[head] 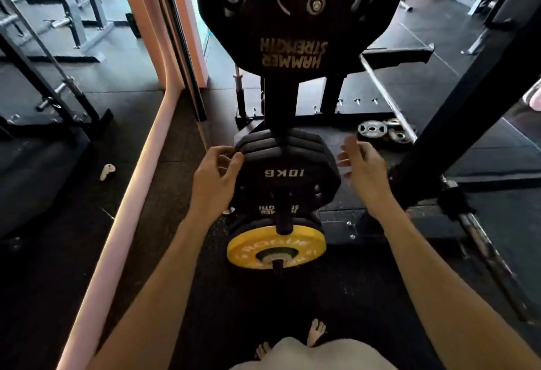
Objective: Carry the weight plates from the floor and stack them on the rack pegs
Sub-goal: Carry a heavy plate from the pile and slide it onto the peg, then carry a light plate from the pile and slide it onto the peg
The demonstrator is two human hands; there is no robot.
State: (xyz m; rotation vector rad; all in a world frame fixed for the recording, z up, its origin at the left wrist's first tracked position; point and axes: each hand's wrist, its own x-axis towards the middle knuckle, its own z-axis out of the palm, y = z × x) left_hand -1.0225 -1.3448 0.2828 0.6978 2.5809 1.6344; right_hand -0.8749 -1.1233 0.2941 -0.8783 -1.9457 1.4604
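A stack of black 10 kg plates hangs on a middle peg of the black rack upright. My left hand grips the left rim of the front plate with curled fingers. My right hand hovers just off the right rim, fingers spread and loose, touching nothing. A large black Hammer Strength plate sits on the peg above. Below, a yellow plate fronts a lower peg. Small silver plates lie on the floor at the back right.
A pink wall edge runs down the left, a mirror beside it. A black diagonal rack beam crosses on the right. A white earbud case lies on the floor at left. My bare feet stand on dark rubber flooring.
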